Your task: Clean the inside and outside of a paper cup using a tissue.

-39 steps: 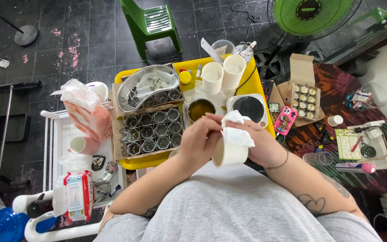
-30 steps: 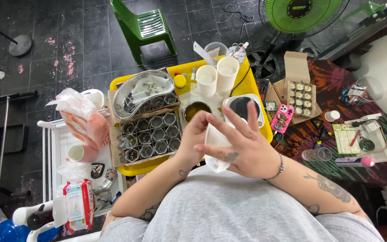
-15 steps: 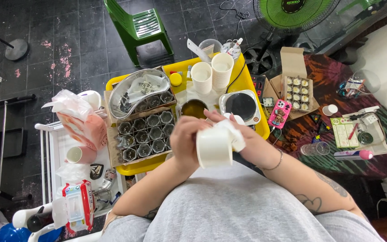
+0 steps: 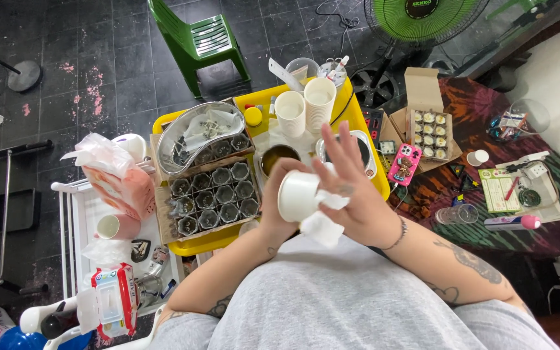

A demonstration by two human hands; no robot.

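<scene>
The yellow tray [image 4: 364, 136] below me is crowded, so anything I drop lands among the dark little pots [image 4: 212, 198] or the bowl of brownish liquid [image 4: 279, 157]. My left hand [image 4: 273, 201] grips the white paper cup [image 4: 298, 196] sideways above it; my right hand [image 4: 351, 194], fingers splayed, presses a white tissue [image 4: 322, 223] to it (loosely, I'd judge), so the tissue could slip.

Beyond a yellow tray [image 4: 364, 126], a green plastic chair [image 4: 199, 35] and green fan [image 4: 422, 19] stand; a pink phone [image 4: 403, 164] lies beside it.
</scene>
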